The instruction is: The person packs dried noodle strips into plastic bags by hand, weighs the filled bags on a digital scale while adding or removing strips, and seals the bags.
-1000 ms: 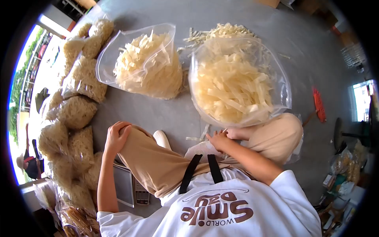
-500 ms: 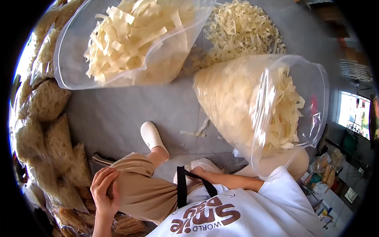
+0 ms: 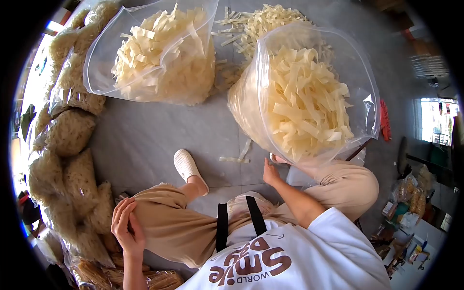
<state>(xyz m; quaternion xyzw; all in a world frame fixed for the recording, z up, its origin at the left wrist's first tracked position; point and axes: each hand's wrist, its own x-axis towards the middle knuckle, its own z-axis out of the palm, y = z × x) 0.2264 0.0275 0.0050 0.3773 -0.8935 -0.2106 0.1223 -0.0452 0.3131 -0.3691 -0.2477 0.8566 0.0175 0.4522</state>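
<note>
My left hand (image 3: 128, 224) rests on my left knee, fingers loosely extended and slightly bent, with nothing in it. My right hand (image 3: 271, 172) is beside my right leg, just below the lower edge of a large clear zip bag (image 3: 249, 104). It is seen edge-on, one digit stretched out and the others mostly hidden; no object shows in it. Pale yellow flat strips (image 3: 309, 104), noodle-like, fill this bag, whose wide mouth gapes towards me. Another open clear bag (image 3: 193, 89) with similar strips stands to the left.
Loose strips (image 3: 273, 24) lie heaped on the grey tiled floor (image 3: 145, 130) behind the bags, with a few stray strips (image 3: 239, 158) nearer me. Packed clear bags (image 3: 72, 125) are stacked along the left. A red object (image 3: 385, 121) lies beyond the right bag.
My right hand has moved from the pouch at my waist forward to beside the right bag. That bag's mouth has turned more towards me. My left hand stays on the knee.
</note>
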